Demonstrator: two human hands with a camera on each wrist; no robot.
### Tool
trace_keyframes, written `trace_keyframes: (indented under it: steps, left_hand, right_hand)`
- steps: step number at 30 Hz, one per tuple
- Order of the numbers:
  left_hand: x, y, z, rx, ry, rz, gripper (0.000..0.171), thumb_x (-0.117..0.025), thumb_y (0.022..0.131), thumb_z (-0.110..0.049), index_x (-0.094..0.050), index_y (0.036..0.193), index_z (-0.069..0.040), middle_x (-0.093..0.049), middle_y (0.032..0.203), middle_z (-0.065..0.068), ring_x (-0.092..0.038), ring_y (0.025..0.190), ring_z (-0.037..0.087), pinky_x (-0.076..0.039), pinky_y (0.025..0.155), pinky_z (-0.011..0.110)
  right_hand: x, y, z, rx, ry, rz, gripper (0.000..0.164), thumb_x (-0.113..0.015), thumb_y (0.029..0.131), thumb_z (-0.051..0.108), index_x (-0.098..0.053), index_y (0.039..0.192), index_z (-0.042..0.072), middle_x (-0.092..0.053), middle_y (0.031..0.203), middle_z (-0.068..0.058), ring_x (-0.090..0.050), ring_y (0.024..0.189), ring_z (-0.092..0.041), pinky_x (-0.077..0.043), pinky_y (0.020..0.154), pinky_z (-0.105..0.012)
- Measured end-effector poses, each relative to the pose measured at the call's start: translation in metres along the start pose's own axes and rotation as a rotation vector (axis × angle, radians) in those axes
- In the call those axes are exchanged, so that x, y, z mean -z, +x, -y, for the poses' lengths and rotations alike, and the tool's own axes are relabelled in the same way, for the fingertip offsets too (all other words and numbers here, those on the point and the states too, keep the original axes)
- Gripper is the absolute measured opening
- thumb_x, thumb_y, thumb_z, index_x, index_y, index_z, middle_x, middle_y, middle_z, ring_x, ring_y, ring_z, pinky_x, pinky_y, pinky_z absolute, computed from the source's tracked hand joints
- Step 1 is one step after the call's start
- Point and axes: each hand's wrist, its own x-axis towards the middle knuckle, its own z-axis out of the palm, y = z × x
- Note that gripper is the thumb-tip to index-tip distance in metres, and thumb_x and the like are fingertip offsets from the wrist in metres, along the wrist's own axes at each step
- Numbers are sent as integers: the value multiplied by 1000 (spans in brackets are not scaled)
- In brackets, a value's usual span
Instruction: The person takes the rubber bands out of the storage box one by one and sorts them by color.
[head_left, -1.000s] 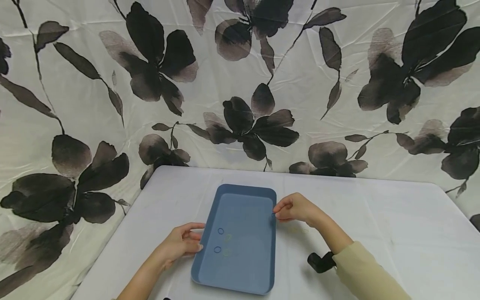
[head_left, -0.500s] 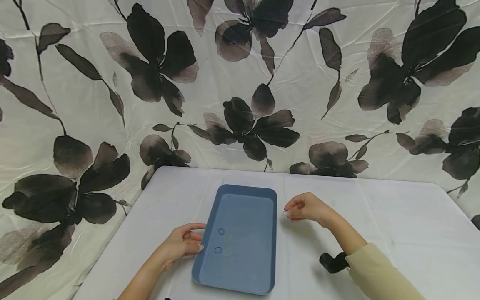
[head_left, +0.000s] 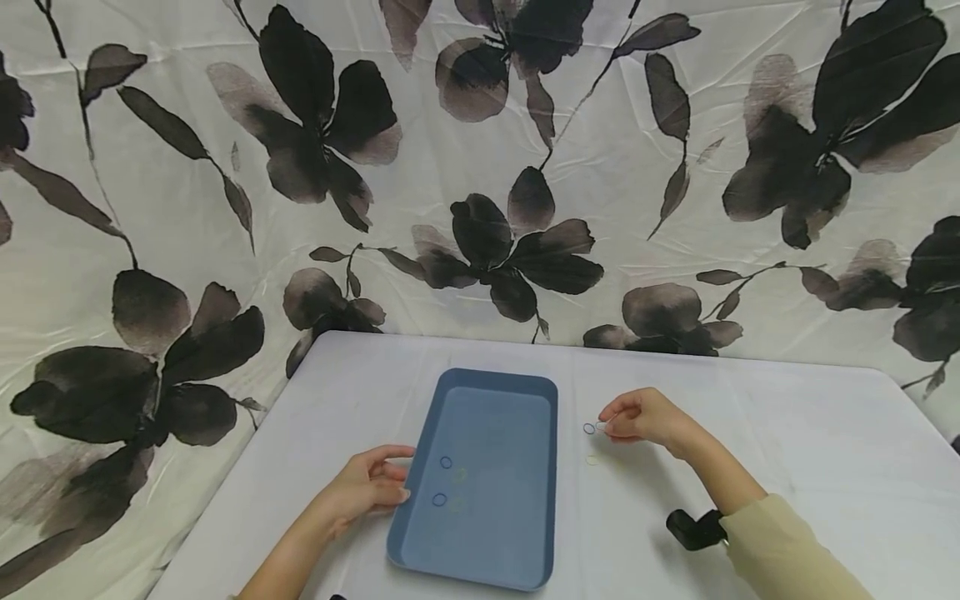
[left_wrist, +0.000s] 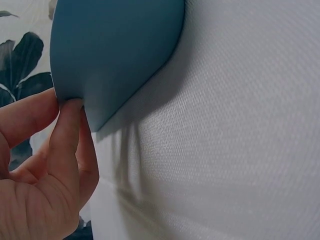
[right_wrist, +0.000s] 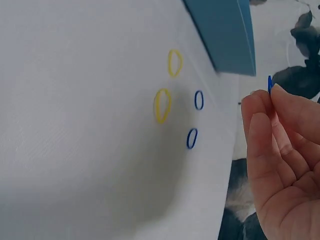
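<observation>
A blue tray (head_left: 495, 542) lies on the white table. Beside its left rim, my left hand (head_left: 363, 483) holds the edge, thumb and fingertips against the wall. My right hand (head_left: 648, 418) hovers right of the tray, pinching a small blue rubber band (right_wrist: 270, 84) between thumb and forefinger. Below it on the cloth, the right wrist view shows two blue rubber bands (right_wrist: 202, 100) and two yellow rubber bands (right_wrist: 168, 106). Inside the tray lie two blue rubber bands (head_left: 433, 500) and faint yellow ones (head_left: 457, 475), left of its middle.
White cloth covers the table (head_left: 780, 433), whose far edge meets a hanging floral sheet (head_left: 480, 150). A black device (head_left: 693, 531) sits at my right wrist beside the beige sleeve (head_left: 787, 550).
My right hand has moved right, from the tray's right rim to over the table. A blue rubber band now shows on the cloth beside its fingertips. The left hand stays at the tray.
</observation>
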Motion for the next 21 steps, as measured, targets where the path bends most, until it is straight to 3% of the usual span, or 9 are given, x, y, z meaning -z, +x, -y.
trace_keyframes:
  steps: [8,21]
  left_hand:
    - [1,-3,0,4,6,-16,66,-66,75,9,-39,134,8,-57,95,12,-60,80,15,-53,69,29]
    - [-1,0,-1,7,-3,-9,66,-66,75,11,-38,135,8,-56,94,12,-59,80,16,-53,68,28]
  right_hand:
    - [9,-6,-6,-16,3,-27,22,-64,82,-2,-61,100,-14,-67,82,-10,-64,74,-16,-55,72,-36]
    - [27,-8,-24,-81,-22,-95,21,-63,84,0,-63,101,-12,-68,91,-17,-63,77,-14,-54,72,-31]
